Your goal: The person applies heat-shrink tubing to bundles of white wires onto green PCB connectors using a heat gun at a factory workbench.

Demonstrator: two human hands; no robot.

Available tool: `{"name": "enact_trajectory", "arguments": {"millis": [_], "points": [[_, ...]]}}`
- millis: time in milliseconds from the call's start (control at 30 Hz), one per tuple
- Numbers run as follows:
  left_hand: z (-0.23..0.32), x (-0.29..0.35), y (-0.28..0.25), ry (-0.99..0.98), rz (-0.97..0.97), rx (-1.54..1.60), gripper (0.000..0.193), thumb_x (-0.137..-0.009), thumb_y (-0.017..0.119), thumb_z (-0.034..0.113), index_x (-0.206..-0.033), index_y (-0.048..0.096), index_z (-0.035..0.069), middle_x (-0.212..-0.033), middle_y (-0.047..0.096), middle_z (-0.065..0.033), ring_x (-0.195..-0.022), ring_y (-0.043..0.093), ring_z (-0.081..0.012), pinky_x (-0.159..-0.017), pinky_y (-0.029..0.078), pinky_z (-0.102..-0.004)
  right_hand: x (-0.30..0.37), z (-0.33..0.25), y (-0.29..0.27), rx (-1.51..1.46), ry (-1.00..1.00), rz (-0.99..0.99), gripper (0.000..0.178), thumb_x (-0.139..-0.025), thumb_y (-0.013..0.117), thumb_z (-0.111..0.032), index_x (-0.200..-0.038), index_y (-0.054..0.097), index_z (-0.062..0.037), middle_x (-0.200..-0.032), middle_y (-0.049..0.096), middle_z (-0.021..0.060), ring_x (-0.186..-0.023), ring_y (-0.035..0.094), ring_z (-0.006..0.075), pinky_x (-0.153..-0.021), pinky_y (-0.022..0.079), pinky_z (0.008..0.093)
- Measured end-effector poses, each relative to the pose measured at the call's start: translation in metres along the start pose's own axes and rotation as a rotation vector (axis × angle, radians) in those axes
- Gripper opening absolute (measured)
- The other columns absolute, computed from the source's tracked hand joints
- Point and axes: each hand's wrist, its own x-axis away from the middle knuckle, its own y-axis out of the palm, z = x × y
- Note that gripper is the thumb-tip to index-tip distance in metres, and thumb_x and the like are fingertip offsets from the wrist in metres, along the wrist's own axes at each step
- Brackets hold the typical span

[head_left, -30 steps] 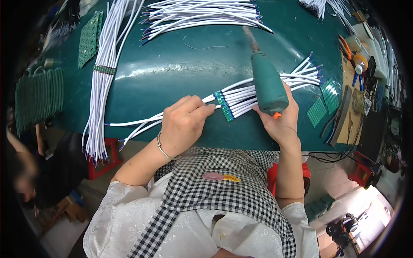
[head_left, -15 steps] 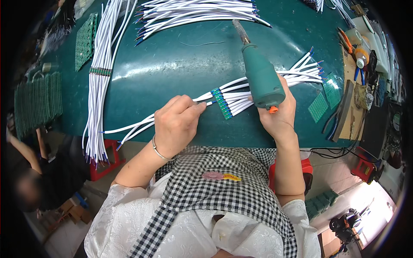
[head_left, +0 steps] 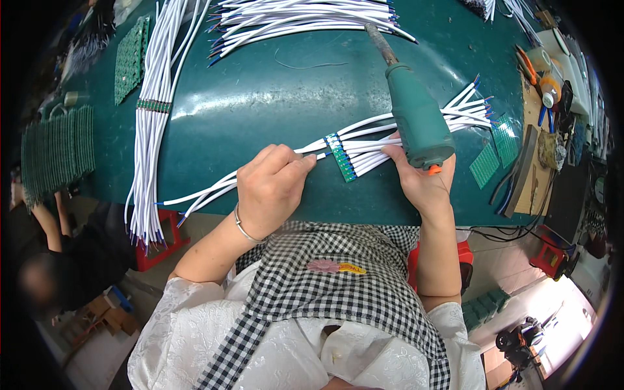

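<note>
My left hand pinches a white cable, its bare blue wire end pointing at the left edge of a narrow green circuit board. Several white cables run from the board's right side toward the right. A green soldering gun with a long, worn metal tip and an orange button is gripped from below by my right hand. Its tip points up and away from the board. The thumb side of that hand rests at the attached cables, and the gun's body hides part of them.
A tied-looking bundle of white cables lies at the left, and another pile at the back. Green board panels stand far left. Small green boards and pliers lie right. Another person sits lower left.
My right hand and the soldering gun have shifted to the right. The circuit board and its cables have moved slightly right. My left hand keeps its pinch on the cable.
</note>
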Motion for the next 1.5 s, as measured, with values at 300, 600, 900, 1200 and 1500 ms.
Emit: {"name": "enact_trajectory", "arguments": {"millis": [300,600,900,1200,1500], "points": [[-0.002,-0.001,0.002,-0.041,0.026,0.022,0.022,-0.071,0.08,-0.005,-0.089,0.072,0.003,-0.07,0.061,-0.0076,-0.058,0.059,-0.022,-0.051,0.045,-0.0323,0.001,-0.005,-0.001,-0.089,0.034,0.0,0.037,-0.075,0.083,0.005,-0.107,0.066,0.0003,-0.1,0.068,0.0059,-0.085,0.065,0.0144,-0.076,0.053,0.0279],[-0.002,-0.002,0.002,-0.01,0.014,0.025,0.023,-0.071,0.081,-0.005,-0.091,0.073,0.004,-0.07,0.06,-0.0072,-0.059,0.059,-0.0221,-0.051,0.045,-0.0323,0.003,-0.004,-0.003,-0.102,0.001,-0.03,0.033,-0.078,0.079,0.008,-0.107,0.065,-0.0008,-0.096,0.067,0.004,-0.085,0.062,0.0122,-0.075,0.051,0.0267],[-0.002,-0.005,0.006,-0.046,0.02,0.046,0.025,-0.073,0.077,-0.002,-0.096,0.071,0.006,-0.075,0.06,-0.0064,-0.062,0.061,-0.0226,-0.053,0.048,-0.0348,0.003,-0.005,-0.003,-0.275,0.006,-0.047,0.048,-0.077,0.076,0.013,-0.12,0.057,0.003,-0.097,0.064,0.007,-0.087,0.062,0.0161,-0.075,0.053,0.0299],[0.001,-0.006,0.008,-0.065,0.017,0.108,0.032,-0.076,0.076,-0.008,-0.105,0.074,0.005,-0.077,0.062,-0.0088,-0.062,0.062,-0.0215,-0.054,0.049,-0.0302,0.005,-0.002,-0.004,-0.405,0.073,-0.005,0.03,-0.079,0.079,0.006,-0.104,0.066,-0.0006,-0.095,0.068,0.0041,-0.084,0.064,0.0123,-0.075,0.052,0.0287],[0.006,-0.012,0.007,0.037,-0.073,-0.142,0.03,-0.072,0.066,0.004,-0.1,0.075,0.012,-0.073,0.051,-0.0017,-0.06,0.057,-0.0166,-0.048,0.045,-0.0312,0.027,-0.015,-0.016,-0.293,0.13,-0.058,0.055,-0.08,0.069,0.012,-0.131,0.051,0.0019,-0.091,0.062,0.0093,-0.082,0.062,0.0185,-0.07,0.052,0.0321]]}}
